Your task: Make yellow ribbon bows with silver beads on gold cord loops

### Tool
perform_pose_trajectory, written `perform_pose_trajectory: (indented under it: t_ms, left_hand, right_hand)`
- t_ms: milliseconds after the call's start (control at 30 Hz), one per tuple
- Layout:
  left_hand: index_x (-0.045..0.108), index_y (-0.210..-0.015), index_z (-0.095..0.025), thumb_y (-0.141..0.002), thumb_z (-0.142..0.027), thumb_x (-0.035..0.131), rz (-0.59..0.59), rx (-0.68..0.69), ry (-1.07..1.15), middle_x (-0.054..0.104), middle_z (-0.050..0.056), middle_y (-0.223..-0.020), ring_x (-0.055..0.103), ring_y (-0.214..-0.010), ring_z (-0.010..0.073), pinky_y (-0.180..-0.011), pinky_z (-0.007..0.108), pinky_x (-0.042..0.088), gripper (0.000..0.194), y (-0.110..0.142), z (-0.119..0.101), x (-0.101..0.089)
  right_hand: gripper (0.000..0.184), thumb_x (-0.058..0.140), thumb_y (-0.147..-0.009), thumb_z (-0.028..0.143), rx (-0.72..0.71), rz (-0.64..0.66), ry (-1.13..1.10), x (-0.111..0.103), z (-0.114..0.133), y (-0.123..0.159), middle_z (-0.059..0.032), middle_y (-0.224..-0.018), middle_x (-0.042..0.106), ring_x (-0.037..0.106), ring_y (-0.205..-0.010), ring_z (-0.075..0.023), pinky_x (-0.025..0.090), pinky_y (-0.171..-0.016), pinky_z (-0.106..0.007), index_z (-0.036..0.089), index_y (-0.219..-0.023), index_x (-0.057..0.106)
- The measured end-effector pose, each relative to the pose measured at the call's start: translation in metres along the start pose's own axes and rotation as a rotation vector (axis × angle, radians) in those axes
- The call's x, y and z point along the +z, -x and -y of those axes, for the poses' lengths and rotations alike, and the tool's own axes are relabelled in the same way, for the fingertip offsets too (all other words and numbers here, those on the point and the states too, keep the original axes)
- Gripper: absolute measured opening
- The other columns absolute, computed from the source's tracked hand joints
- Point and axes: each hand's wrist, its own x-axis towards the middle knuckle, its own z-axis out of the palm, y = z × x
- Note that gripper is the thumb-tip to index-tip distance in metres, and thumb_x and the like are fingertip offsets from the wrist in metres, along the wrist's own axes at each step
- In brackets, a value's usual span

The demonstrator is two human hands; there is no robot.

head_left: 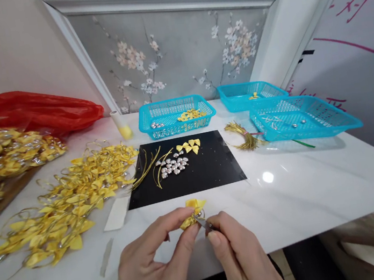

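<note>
Near the front edge of the table, my left hand (157,263) pinches a yellow ribbon bow (194,205) between thumb and fingers. My right hand (239,257) is closed around a small pointed metal tool (203,222) with a dark handle; its kind is hard to make out. Its tip meets the middle of the bow, where something silvery shows. Beyond my hands, silver beads (173,166), yellow bows (191,146) and gold cords (149,167) lie on a black mat (209,169).
Left of the mat spreads a heap of yellow bows on gold loops (84,184). Filled clear bags (14,148) and a red plastic bag (33,110) lie behind it. Blue baskets (174,102) stand along the back. A gold cord bundle (245,136) lies right of the mat.
</note>
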Motion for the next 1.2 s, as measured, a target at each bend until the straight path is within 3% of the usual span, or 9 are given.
perform_pose_trajectory:
  t_ms: [167, 367, 500, 567, 767, 867, 1000, 1067, 1200]
  left_hand:
    - [0.08, -0.08, -0.036, -0.07, -0.038, 0.075, -0.015, -0.03, -0.046, 0.083, -0.004, -0.083, 0.074, -0.075, 0.0221, -0.057, 0.025, 0.058, 0.012, -0.002, 0.001, 0.002]
    - [0.073, -0.1, -0.028, -0.073, -0.04, 0.071, 0.131, -0.212, 0.056, 0.078, 0.0, -0.076, 0.07, -0.067, 0.0213, -0.063, 0.03, 0.056, 0.029, -0.009, 0.008, -0.001]
    - [0.073, -0.09, -0.025, -0.075, -0.037, 0.07, 0.208, -0.241, 0.153, 0.076, 0.002, -0.079, 0.068, -0.071, 0.021, -0.068, 0.029, 0.054, 0.019, -0.014, 0.014, -0.005]
    - [0.074, -0.089, -0.026, -0.076, -0.035, 0.07, 0.223, -0.218, 0.213, 0.076, 0.001, -0.08, 0.067, -0.073, 0.0205, -0.069, 0.028, 0.054, 0.016, -0.015, 0.015, -0.006]
    - [0.073, -0.082, -0.027, -0.077, -0.032, 0.069, 0.262, -0.136, 0.218, 0.07, -0.001, -0.073, 0.064, -0.068, 0.0186, -0.064, 0.025, 0.05, 0.008, -0.017, 0.004, -0.006]
    - [0.072, -0.08, -0.026, -0.079, -0.031, 0.066, 0.301, -0.138, 0.214, 0.069, -0.001, -0.073, 0.064, -0.07, 0.0193, -0.064, 0.026, 0.05, 0.008, -0.018, -0.001, -0.006]
    - [0.071, -0.082, -0.026, -0.084, -0.031, 0.062, 0.374, -0.128, 0.26, 0.07, 0.0, -0.078, 0.066, -0.073, 0.0193, -0.066, 0.026, 0.049, 0.011, -0.018, -0.005, -0.005]
    - [0.072, -0.085, -0.026, -0.086, -0.033, 0.063, 0.428, -0.147, 0.327, 0.071, -0.001, -0.08, 0.066, -0.077, 0.0192, -0.07, 0.026, 0.05, 0.011, -0.016, -0.006, -0.006]
    - [0.075, -0.101, -0.03, -0.089, -0.049, 0.061, 0.413, -0.362, 0.594, 0.075, 0.002, -0.095, 0.066, -0.087, 0.0208, -0.076, 0.028, 0.053, 0.027, -0.012, 0.0, -0.013]
  right_hand:
    - [0.028, 0.034, -0.104, 0.032, 0.04, -0.041, 0.019, 0.001, 0.004, 0.0, 0.0004, -0.077, 0.06, 0.058, -0.069, -0.0141, 0.045, -0.064, -0.023, 0.022, -0.089, 0.056]
    - [0.024, 0.039, -0.102, 0.033, -0.005, -0.095, 0.174, -0.033, -0.013, -0.002, -0.0027, -0.094, 0.069, 0.066, -0.082, -0.017, 0.05, -0.069, -0.024, 0.023, -0.112, 0.059]
    - [0.028, 0.043, -0.098, 0.036, 0.096, -0.349, 0.688, -0.08, -0.052, -0.01, -0.0095, -0.105, 0.07, 0.067, -0.088, -0.026, 0.049, -0.071, -0.035, 0.021, -0.114, 0.061]
    - [0.03, 0.04, -0.099, 0.034, 0.157, -0.356, 0.943, -0.098, -0.069, -0.015, -0.0122, -0.105, 0.068, 0.065, -0.084, -0.0293, 0.047, -0.067, -0.038, 0.02, -0.112, 0.064]
    - [0.032, 0.043, -0.096, 0.032, 0.094, -0.414, 1.014, -0.103, -0.079, -0.023, -0.0184, -0.11, 0.066, 0.057, -0.105, -0.0415, 0.041, -0.086, -0.06, 0.016, -0.106, 0.069]
    - [0.03, 0.045, -0.097, 0.036, -0.009, -0.379, 0.798, -0.081, -0.055, -0.022, -0.0137, -0.118, 0.065, 0.06, -0.108, -0.0315, 0.049, -0.087, -0.048, 0.02, -0.114, 0.064]
    - [0.023, 0.052, -0.096, 0.031, -0.098, -0.078, 0.146, -0.045, -0.009, -0.027, -0.0057, -0.113, 0.068, 0.065, -0.09, -0.0174, 0.052, -0.076, -0.028, 0.024, -0.117, 0.06]
    - [0.013, 0.052, -0.097, 0.028, -0.074, 0.03, 0.023, -0.031, 0.006, -0.032, -0.002, -0.092, 0.069, 0.062, -0.08, -0.0148, 0.049, -0.072, -0.024, 0.022, -0.099, 0.064]
    - [0.024, 0.049, -0.099, 0.033, 0.07, 0.052, -0.143, -0.021, 0.014, -0.04, 0.0021, -0.069, 0.058, 0.051, -0.062, -0.0113, 0.041, -0.058, -0.021, 0.02, -0.081, 0.058]
